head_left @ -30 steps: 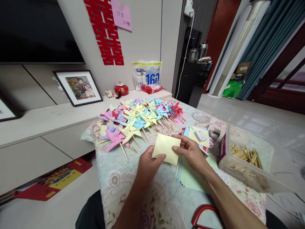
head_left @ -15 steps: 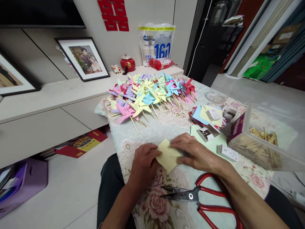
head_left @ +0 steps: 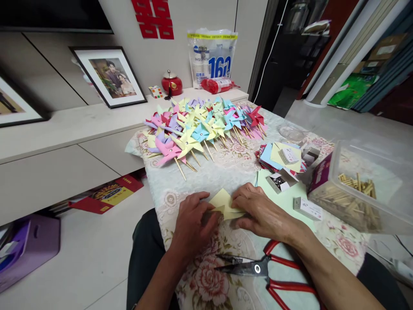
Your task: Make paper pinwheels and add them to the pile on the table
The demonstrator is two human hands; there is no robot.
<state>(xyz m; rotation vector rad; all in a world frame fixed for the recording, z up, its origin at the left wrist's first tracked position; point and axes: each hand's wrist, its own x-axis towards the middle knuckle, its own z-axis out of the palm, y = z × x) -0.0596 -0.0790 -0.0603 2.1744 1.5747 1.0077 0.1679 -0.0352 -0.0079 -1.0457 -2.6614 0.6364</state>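
A pale yellow paper square (head_left: 222, 199) with slits lies on the flowered tablecloth between my hands, its near part lifted and bent. My left hand (head_left: 196, 221) has that near-left part between thumb and fingers. From the right, my right hand (head_left: 253, 209) presses on the paper's edge, fingers bent and thumb close to the table. Scissors (head_left: 254, 268) with red handles lie partly open just below, the handles partly under my right forearm. Farther back sits a pile of colourful paper pinwheels (head_left: 200, 125) on wooden sticks.
At right are a stack of coloured paper (head_left: 271, 156), an open small box of metal fasteners (head_left: 278, 181), a closed small box (head_left: 308, 208) and a clear plastic tub (head_left: 342, 193) holding short wooden sticks. A white cabinet (head_left: 61, 142) stands along the left and back.
The paper lay flat before; now its near part is folded up. My left thumb and fingers have closed on that part, while my right hand stays at the paper's right side.
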